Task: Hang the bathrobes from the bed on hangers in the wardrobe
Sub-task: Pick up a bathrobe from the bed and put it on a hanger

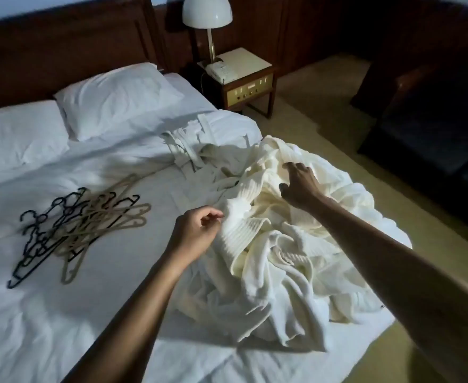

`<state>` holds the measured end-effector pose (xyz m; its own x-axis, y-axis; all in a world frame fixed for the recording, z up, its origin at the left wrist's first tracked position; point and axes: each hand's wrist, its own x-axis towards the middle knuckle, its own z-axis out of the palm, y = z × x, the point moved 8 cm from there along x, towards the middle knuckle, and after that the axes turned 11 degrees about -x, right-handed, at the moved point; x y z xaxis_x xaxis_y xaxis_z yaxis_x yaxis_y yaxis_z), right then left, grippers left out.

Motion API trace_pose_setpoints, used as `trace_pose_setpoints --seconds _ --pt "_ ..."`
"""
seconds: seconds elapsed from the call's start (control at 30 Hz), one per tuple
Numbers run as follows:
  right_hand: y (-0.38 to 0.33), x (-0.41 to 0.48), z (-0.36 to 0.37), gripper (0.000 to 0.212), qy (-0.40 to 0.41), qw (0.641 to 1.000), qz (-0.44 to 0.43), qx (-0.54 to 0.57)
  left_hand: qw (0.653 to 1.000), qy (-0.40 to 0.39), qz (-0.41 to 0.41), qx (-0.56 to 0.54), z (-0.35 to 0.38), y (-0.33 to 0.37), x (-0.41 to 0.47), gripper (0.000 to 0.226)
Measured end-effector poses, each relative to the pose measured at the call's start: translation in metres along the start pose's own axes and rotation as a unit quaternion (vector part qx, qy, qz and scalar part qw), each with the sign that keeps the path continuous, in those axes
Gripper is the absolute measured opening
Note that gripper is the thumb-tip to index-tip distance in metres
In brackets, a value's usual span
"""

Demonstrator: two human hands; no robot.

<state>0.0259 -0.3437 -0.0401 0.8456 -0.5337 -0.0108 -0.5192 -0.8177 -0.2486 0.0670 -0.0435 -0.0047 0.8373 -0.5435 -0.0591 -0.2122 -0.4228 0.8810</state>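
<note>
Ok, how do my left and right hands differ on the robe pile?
The left hand pinches a ribbed fold at the near-left edge of the bathrobes with curled fingers; the right hand rests spread-fingered on top. The right hand reaches farther up the bed than the left hand. Both touch the same heap.

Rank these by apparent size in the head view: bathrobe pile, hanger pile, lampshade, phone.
1. bathrobe pile
2. hanger pile
3. lampshade
4. phone
The lampshade and phone sit farther from the camera, so their true sizes are unsure.
</note>
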Motion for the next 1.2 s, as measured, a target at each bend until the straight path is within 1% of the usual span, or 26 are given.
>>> trace_pose_setpoints --seconds 0.1,0.17,0.2,0.23,0.3,0.37,0.43,0.47,0.53,0.57,0.6,0.63,0.67,0.73,0.77,0.8,0.83,0.9,0.93,0.97,1.0,1.07,1.1,1.13,1.17,1.2 --pt "0.026 0.056 0.005 0.088 -0.004 0.997 0.041 -0.060 0.999 0.002 -0.042 -0.001 0.029 -0.017 0.026 0.019" --pt "0.041 0.085 0.021 0.108 -0.046 0.995 0.065 -0.068 0.999 0.001 -0.053 -0.003 0.046 -0.023 0.037 0.023" --pt "0.045 0.094 0.034 0.109 -0.069 0.993 0.064 -0.074 0.999 0.006 -0.053 0.001 0.052 -0.025 0.043 0.025" --pt "0.045 0.097 0.047 0.102 -0.090 0.992 0.050 -0.074 0.999 0.006 -0.050 0.010 0.057 -0.028 0.050 0.028" --pt "0.034 0.087 0.064 0.074 -0.125 0.990 -0.007 -0.061 0.999 0.004 -0.045 0.022 0.064 -0.032 0.061 0.038" --pt "0.015 0.065 0.069 0.052 -0.108 0.990 -0.077 -0.037 0.998 0.027 -0.054 0.025 0.063 -0.037 0.072 0.045" --pt "0.005 0.033 0.065 0.050 -0.071 0.990 -0.119 -0.004 0.998 0.046 -0.048 0.016 0.060 -0.033 0.086 0.057" --pt "0.002 0.012 0.060 0.052 -0.057 0.989 -0.139 0.010 0.998 0.039 -0.036 0.022 0.062 -0.029 0.093 0.068" --pt "0.007 -0.035 0.055 0.053 -0.040 0.980 -0.194 0.018 0.998 -0.020 -0.029 0.059 0.077 -0.029 0.109 0.097" --pt "0.013 -0.058 0.056 0.051 -0.044 0.974 -0.222 0.003 0.994 -0.066 -0.044 0.080 0.089 -0.034 0.114 0.109" --pt "0.021 -0.080 0.061 0.049 -0.062 0.967 -0.245 -0.021 0.987 -0.110 -0.068 0.094 0.102 -0.042 0.117 0.115" --pt "0.029 -0.096 0.069 0.050 -0.090 0.960 -0.261 -0.047 0.979 -0.144 -0.088 0.111 0.115 -0.053 0.118 0.113" --pt "0.037 -0.106 0.077 0.054 -0.126 0.953 -0.266 -0.069 0.970 -0.172 -0.098 0.143 0.129 -0.063 0.115 0.104" --pt "0.042 -0.108 0.074 0.060 -0.183 0.944 -0.262 -0.079 0.945 -0.196 -0.088 0.248 0.150 -0.083 0.105 0.071" --pt "0.040 -0.101 0.066 0.059 -0.207 0.945 -0.247 -0.053 0.937 -0.189 -0.072 0.284 0.156 -0.090 0.099 0.057" --pt "0.033 -0.088 0.054 0.053 -0.217 0.949 -0.227 -0.003 0.934 -0.175 -0.054 0.306 0.158 -0.096 0.093 0.050" --pt "0.025 -0.069 0.041 0.046 -0.195 0.956 -0.212 0.053 0.935 -0.156 -0.026 0.319 0.157 -0.097 0.085 0.049" --pt "0.015 -0.012 0.021 0.041 -0.092 0.976 -0.172 0.097 0.947 -0.104 0.056 0.299 0.148 -0.089 0.068 0.048" --pt "0.012 0.021 0.018 0.045 -0.050 0.985 -0.142 0.079 0.950 -0.078 0.099 0.287 0.142 -0.085 0.057 0.043" --pt "0.009 0.052 0.020 0.058 -0.024 0.992 -0.113 0.040 0.949 -0.065 0.118 0.285 0.137 -0.083 0.045 0.037" --pt "0.009 0.081 0.027 0.079 -0.020 0.997 -0.075 -0.012 0.949 -0.058 0.117 0.287 0.134 -0.084 0.034 0.031" --pt "0.016 0.126 0.054 0.123 -0.069 0.994 -0.010 -0.080 0.957 -0.062 0.071 0.273 0.128 -0.096 0.017 0.029" --pt "0.022 0.140 0.068 0.137 -0.098 0.991 0.004 -0.090 0.963 -0.065 0.052 0.258 0.126 -0.105 0.008 0.029" --pt "0.027 0.147 0.085 0.141 -0.128 0.988 0.003 -0.082 0.967 -0.063 0.048 0.242 0.125 -0.112 -0.001 0.029" --pt "0.031 0.147 0.104 0.134 -0.159 0.985 -0.008 -0.073 0.972 -0.065 0.048 0.223 0.124 -0.114 -0.011 0.029" --pt "0.030 0.141 0.120 0.115 -0.189 0.979 -0.023 -0.077 0.976 -0.069 0.044 0.200 0.122 -0.117 -0.018 0.030"
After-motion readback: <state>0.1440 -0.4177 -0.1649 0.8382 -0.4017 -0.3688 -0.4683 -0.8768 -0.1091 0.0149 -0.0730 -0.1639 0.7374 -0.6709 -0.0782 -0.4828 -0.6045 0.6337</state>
